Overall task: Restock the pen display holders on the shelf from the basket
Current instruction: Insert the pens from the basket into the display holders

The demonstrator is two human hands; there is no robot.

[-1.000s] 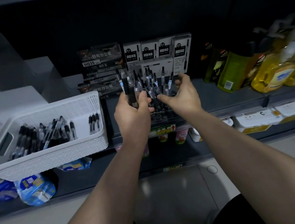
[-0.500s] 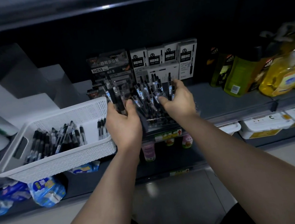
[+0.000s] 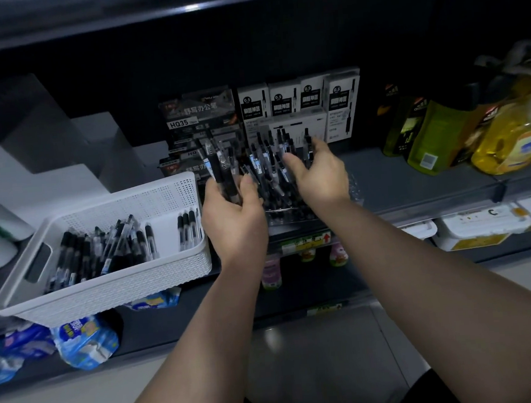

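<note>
We record the left hand [image 3: 232, 223] with its fingers [image 3: 247, 188] grasping a pen bundle [image 3: 219, 170] just beside the display holder [image 3: 287, 213], and the right hand [image 3: 318, 177] with fingers released above its pens [image 3: 267, 161].

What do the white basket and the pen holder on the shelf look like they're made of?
Basket: probably matte white moulded plastic, from its woven-look sides and rows of small holes. Pen holder: seemingly clear glossy plastic; pens show through its front.

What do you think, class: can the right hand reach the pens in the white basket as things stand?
Probably not easily: the left hand, holding a bunch of pens, lies between the right hand and the basket.
</note>
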